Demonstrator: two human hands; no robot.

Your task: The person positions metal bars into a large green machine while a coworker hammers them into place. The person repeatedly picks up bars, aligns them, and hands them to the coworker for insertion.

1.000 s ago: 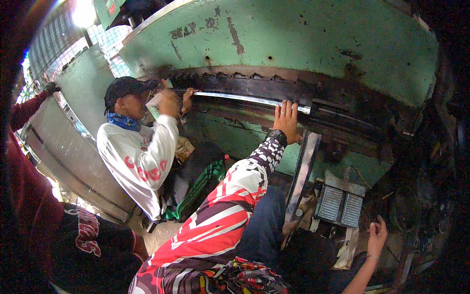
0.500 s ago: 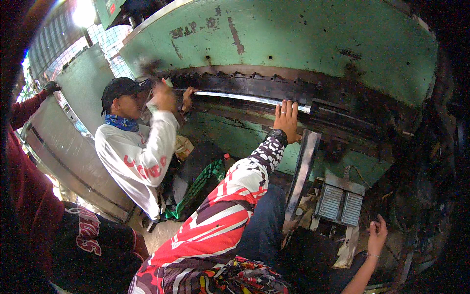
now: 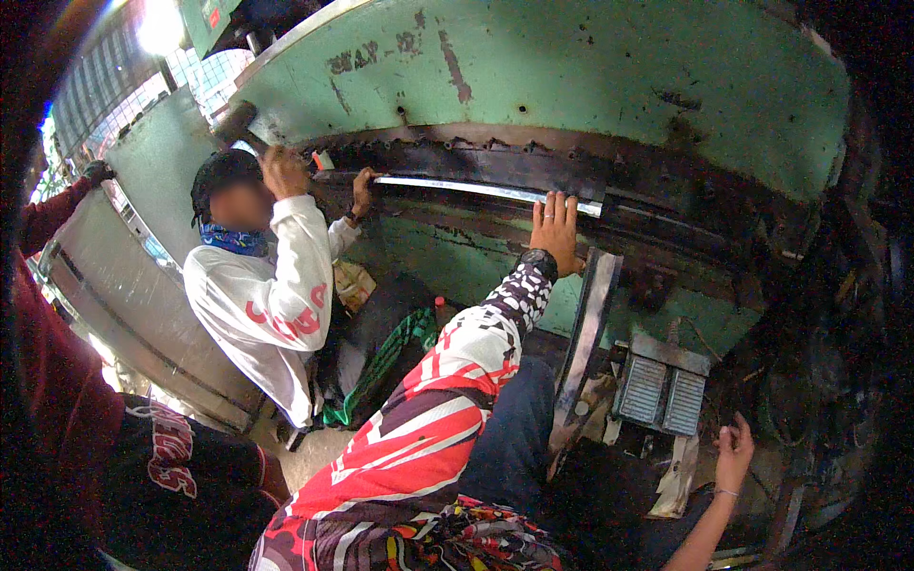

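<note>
My left hand (image 3: 556, 233) lies flat with fingers stretched, its fingertips on the right end of a shiny metal strip (image 3: 457, 187). That strip runs along the dark clamping edge (image 3: 533, 169) of a big green press (image 3: 590, 81). Low on the right, my right hand (image 3: 733, 455) hangs with loosely bent fingers apart and nothing in them. Nearest to it is a metal double foot pedal (image 3: 657, 392). At the left, a co-worker in a white shirt (image 3: 252, 305) holds a hammer (image 3: 234, 124) raised in one hand; the other hand (image 3: 362, 193) is at the strip's left end.
A slanting metal bar (image 3: 588, 319) stands below my left hand, beside the pedal. Large sheet-metal panels (image 3: 157, 314) lean at the left, where another person's dark red sleeve (image 3: 52, 214) shows. A green-edged dark cloth (image 3: 381, 371) is by the co-worker.
The co-worker's hammer hand has moved left and the hammer now shows raised above the head. My hands have hardly moved.
</note>
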